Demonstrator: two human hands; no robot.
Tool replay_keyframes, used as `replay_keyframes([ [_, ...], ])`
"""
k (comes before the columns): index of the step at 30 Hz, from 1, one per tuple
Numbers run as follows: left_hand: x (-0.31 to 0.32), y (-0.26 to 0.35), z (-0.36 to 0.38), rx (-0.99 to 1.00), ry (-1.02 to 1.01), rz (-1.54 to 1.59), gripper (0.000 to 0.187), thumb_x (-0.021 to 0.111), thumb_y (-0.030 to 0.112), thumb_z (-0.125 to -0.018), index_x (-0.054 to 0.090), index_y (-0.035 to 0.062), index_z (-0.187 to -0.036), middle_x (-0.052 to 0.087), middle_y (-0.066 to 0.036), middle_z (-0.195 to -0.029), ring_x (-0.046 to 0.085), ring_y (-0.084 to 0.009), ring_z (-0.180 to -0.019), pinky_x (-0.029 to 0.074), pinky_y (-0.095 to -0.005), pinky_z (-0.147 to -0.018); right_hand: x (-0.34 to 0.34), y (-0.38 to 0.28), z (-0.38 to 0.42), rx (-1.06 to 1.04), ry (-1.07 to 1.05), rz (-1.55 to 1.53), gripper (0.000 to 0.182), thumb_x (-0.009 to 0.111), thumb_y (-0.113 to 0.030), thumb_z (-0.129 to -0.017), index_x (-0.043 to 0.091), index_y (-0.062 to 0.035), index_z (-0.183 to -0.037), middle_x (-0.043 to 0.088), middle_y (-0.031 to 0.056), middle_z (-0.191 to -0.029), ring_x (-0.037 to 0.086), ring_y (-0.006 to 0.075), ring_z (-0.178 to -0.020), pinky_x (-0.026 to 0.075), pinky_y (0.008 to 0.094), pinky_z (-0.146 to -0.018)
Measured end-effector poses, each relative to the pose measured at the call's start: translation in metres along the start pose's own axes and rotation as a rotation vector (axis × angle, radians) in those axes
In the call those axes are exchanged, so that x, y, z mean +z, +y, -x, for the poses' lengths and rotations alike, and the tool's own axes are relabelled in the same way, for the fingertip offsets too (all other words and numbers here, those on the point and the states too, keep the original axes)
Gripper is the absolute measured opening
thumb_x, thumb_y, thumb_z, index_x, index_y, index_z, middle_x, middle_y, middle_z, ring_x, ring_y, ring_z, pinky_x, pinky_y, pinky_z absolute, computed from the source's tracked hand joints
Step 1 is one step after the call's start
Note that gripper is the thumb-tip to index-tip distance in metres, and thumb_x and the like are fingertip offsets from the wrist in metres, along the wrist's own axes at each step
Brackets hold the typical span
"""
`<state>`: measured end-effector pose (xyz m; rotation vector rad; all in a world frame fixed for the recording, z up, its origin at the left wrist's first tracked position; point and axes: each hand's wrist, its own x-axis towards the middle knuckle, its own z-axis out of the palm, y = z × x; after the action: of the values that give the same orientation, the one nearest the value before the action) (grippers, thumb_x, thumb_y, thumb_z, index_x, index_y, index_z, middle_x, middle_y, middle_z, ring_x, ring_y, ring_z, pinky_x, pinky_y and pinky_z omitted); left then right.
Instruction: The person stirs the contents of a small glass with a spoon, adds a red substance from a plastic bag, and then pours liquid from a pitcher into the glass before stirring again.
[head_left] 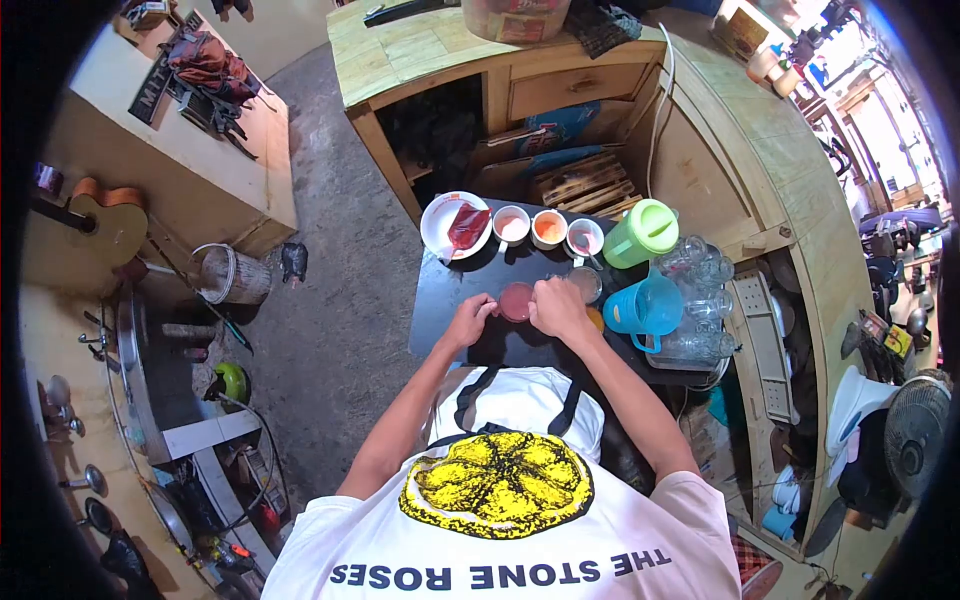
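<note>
Nearest to me is the white T-shirt (520, 540) with its yellow lemon print, and from it both arms reach out to a small black table (450, 300). I see my left hand (468, 322) and my right hand (556, 306) close together, each touching a side of a small round container with a reddish-pink top (515, 301) that sits on the near part of the table; the fingers curl at its edge, but I cannot tell how firmly they clamp it. Just right of the right hand stands a blue pitcher (645, 308), and beyond it a green pitcher (640, 233), with a cluster of clear glasses (700, 290) further right. Along the far edge of the table I count three small cups (548, 229) in a row, and at the far left a white plate (440, 222) holding something red. Beyond the table stands a wooden cabinet (480, 60)
</note>
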<state>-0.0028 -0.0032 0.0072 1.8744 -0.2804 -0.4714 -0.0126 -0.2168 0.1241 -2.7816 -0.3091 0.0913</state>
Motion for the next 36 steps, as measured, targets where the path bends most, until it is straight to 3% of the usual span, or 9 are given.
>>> replay_keyframes([
  [2,-0.003,0.005,0.001,-0.017,-0.009,-0.009,0.025,0.053,0.018,-0.097,0.064,-0.0037,-0.090,0.068,-0.014,-0.085,0.065,-0.0237,-0.084,0.050,-0.0354,-0.080,0.005,0.001,-0.001,0.025,0.025,-0.163,0.023,0.069,-0.022,-0.079,0.071,-0.0027,-0.066,0.067,0.0208,-0.069,0.068,0.0389,-0.071,0.052,0.0514,-0.068],
  [5,-0.001,-0.002,-0.001,0.004,-0.001,-0.019,0.025,0.053,0.018,-0.097,0.064,-0.0036,-0.091,0.068,-0.014,-0.085,0.065,-0.0240,-0.084,0.050,-0.0358,-0.081,-0.004,-0.005,-0.006,0.051,0.110,-0.037,0.018,0.070,-0.019,-0.074,0.071,-0.0021,-0.069,0.068,0.0230,-0.071,0.070,0.0380,-0.071,0.056,0.0467,-0.068],
  [8,0.000,-0.005,-0.001,0.022,0.004,-0.005,0.024,0.053,0.017,-0.097,0.064,-0.0034,-0.090,0.068,-0.014,-0.085,0.065,-0.0240,-0.084,0.050,-0.0360,-0.080,-0.005,-0.004,-0.004,0.063,0.008,0.045,0.019,0.068,-0.019,-0.076,0.071,-0.0011,-0.069,0.068,0.0238,-0.071,0.069,0.0385,-0.069,0.055,0.0471,-0.068],
  [11,-0.001,-0.003,-0.001,0.016,-0.002,-0.009,0.024,0.053,0.017,-0.097,0.064,-0.0033,-0.090,0.068,-0.014,-0.085,0.064,-0.0234,-0.083,0.050,-0.0354,-0.080,0.009,0.004,-0.002,0.007,-0.037,-0.070,0.022,0.068,-0.020,-0.079,0.072,-0.0013,-0.069,0.066,0.0222,-0.067,0.067,0.0391,-0.068,0.053,0.0501,-0.066],
  [14,-0.001,-0.007,-0.001,0.022,-0.001,-0.007,0.024,0.053,0.017,-0.098,0.064,-0.0034,-0.090,0.068,-0.014,-0.085,0.064,-0.0228,-0.083,0.050,-0.0347,-0.080,0.005,-0.005,-0.005,0.032,0.146,-0.117,0.021,0.067,-0.019,-0.078,0.071,-0.0018,-0.066,0.065,0.0230,-0.066,0.067,0.0380,-0.067,0.050,0.0491,-0.071],
  [20,0.000,-0.008,-0.002,0.061,0.011,0.003,0.024,0.053,0.017,-0.098,0.064,-0.0033,-0.090,0.068,-0.014,-0.084,0.064,-0.0224,-0.082,0.050,-0.0348,-0.079,0.003,-0.007,-0.003,-0.069,0.039,0.091,0.021,0.068,-0.020,-0.079,0.071,-0.0028,-0.067,0.065,0.0210,-0.064,0.062,0.0363,-0.062,0.043,0.0461,-0.074],
  [24,-0.002,-0.004,-0.001,0.013,-0.002,-0.016,0.024,0.053,0.017,-0.098,0.064,-0.0032,-0.090,0.068,-0.014,-0.084,0.065,-0.0229,-0.082,0.050,-0.0353,-0.079,0.007,-0.007,-0.007,-0.096,0.071,-0.007,0.021,0.068,-0.021,-0.079,0.069,-0.0021,-0.068,0.066,0.0212,-0.068,0.064,0.0368,-0.066,0.043,0.0469,-0.073],
  [29,-0.002,-0.006,-0.002,0.028,-0.001,-0.006,0.024,0.054,0.017,-0.097,0.064,-0.0033,-0.090,0.068,-0.014,-0.084,0.065,-0.0234,-0.083,0.050,-0.0356,-0.079,0.001,-0.008,-0.007,-0.054,0.040,0.097,0.023,0.068,-0.022,-0.081,0.069,-0.0022,-0.068,0.065,0.0211,-0.067,0.064,0.0371,-0.067,0.045,0.0465,-0.074],
  [36,-0.003,-0.001,-0.001,0.019,-0.013,-0.001,0.024,0.053,0.017,-0.097,0.064,-0.0034,-0.091,0.068,-0.014,-0.084,0.065,-0.0232,-0.083,0.050,-0.0355,-0.080,0.007,-0.005,-0.004,-0.053,0.103,-0.076,0.022,0.068,-0.021,-0.080,0.070,-0.0016,-0.069,0.066,0.0221,-0.070,0.065,0.0376,-0.069,0.048,0.0477,-0.072],
])
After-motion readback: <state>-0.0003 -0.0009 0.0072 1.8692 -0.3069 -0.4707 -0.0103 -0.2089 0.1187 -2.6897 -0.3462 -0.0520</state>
